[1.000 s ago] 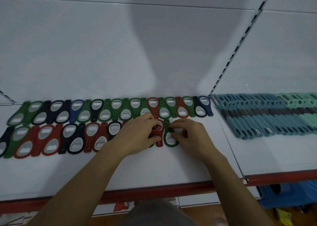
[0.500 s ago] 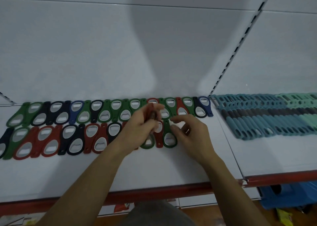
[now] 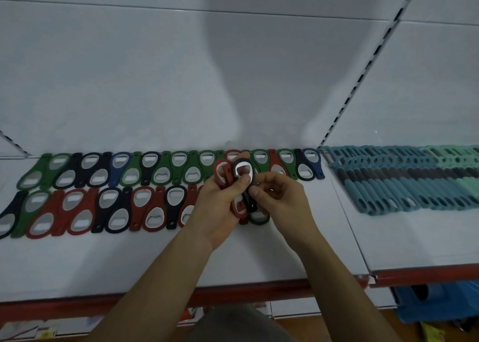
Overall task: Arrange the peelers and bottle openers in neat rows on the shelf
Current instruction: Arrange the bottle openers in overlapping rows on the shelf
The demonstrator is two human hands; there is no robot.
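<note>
**While two rows lie nearly full, a handful of openers waits in the fingers**

Although most of the job looks done, several pieces are not yet on the shelf [image 3: 155, 258]. The left hand [image 3: 220, 209] grips a fanned bunch of openers [image 3: 225, 175], mostly red. Its thumb presses over the topmost one, a black opener [image 3: 242, 171] with a bright metal ring. The right hand [image 3: 278, 199] has its fingers curled. Its thumb and forefinger appear to pinch the black opener's handle, as if to draw it from the bunch, though the contact is partly hidden.

Beyond the fingers, the back row [image 3: 166, 170] of bottle openers runs from far to their left to the shelf divider just to their right. It reads as complete, with heads and handles alternating. To the left of the fingers, the front row [image 3: 108, 209] keeps the same pattern up to and under the hands. Its last visible piece is a green opener [image 3: 259, 218] directly below the fingers.

To the right of the fingers, the front row gives way to bare shelf as far as the divider. I judge that this gap is what is left to fill from the held bunch. Farther right of the fingers, past the divider, the peelers [image 3: 401, 183] lie in close teal and green rows. They seem finished, though the frame cuts them off.
</note>
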